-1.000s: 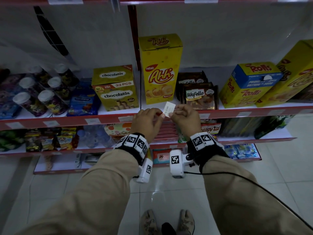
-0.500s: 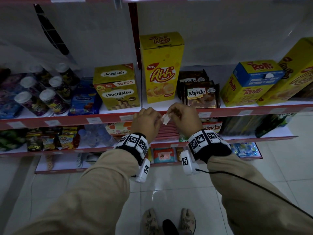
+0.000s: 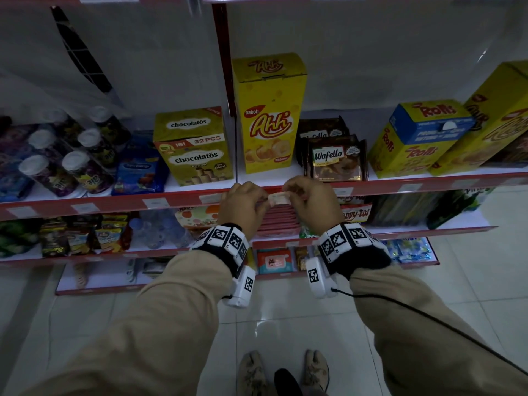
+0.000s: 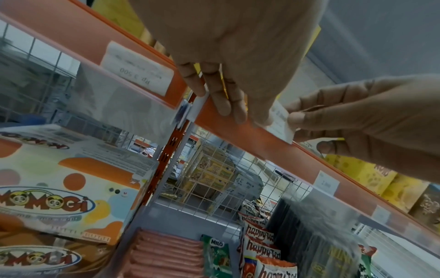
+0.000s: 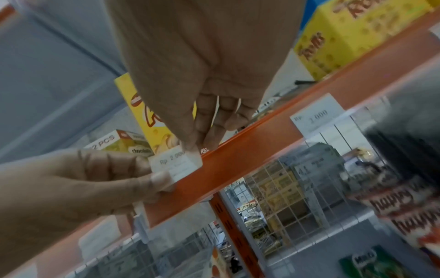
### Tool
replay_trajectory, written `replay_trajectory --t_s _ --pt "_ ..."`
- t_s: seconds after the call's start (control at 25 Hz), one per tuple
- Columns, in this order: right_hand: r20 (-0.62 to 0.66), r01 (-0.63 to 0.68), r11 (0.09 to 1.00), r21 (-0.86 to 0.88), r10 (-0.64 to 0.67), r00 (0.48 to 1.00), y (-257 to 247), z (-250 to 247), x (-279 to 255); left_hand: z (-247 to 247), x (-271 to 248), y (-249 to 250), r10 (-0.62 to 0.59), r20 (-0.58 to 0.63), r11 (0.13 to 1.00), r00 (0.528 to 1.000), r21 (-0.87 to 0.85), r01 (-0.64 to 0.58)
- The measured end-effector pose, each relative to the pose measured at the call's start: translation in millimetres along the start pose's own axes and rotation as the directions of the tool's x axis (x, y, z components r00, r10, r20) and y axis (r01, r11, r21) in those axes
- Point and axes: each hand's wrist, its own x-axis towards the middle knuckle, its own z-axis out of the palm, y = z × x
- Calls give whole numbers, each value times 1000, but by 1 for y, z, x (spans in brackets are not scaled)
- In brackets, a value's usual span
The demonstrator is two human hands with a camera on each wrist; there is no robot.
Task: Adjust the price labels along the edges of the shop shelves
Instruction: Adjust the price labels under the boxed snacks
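Observation:
A small white price label [image 3: 279,199] marked "Rp 2.000" lies against the red shelf-edge rail [image 3: 120,205], just below the tall yellow Ahh box [image 3: 270,112]. My left hand [image 3: 264,203] pinches its left end and my right hand [image 3: 291,199] pinches its right end. The left wrist view has the label [image 4: 279,120] held on the rail [image 4: 214,124] between left hand [image 4: 259,120] and right hand [image 4: 294,120]. From the right wrist, the right hand [image 5: 190,147] holds the label's [image 5: 177,162] top and the left hand [image 5: 158,175] its lower corner.
Other labels [image 3: 155,202] [image 3: 343,192] sit along the same rail. Behind it stand a chocolatos box [image 3: 194,147], Wafello packs [image 3: 334,158] and a Rolls box [image 3: 420,138]. Snack packets fill the lower shelves. A black cable [image 3: 428,315] trails from my right wrist.
Both hands have brought the label down from in front of the Ahh box onto the rail. It now lies flat along the shelf edge.

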Motion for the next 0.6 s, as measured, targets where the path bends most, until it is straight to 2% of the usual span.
replay_trajectory --t_s 0.08,0.28,0.48,0.6 --pt "8 13 997 -79 -12 1000 1 -3 4 1 -2 -3 26 -34 1000 999 9 -25" --pt "-165 38 991 -126 -58 985 7 -7 11 2 -5 -8 96 -63 993 993 81 -91" --pt "-106 83 957 -279 -117 988 5 3 11 1 -3 -4 65 -101 997 993 53 -60" --pt "-59 71 941 -332 -95 994 4 7 9 1 -3 -2 70 -81 995 994 75 -64"
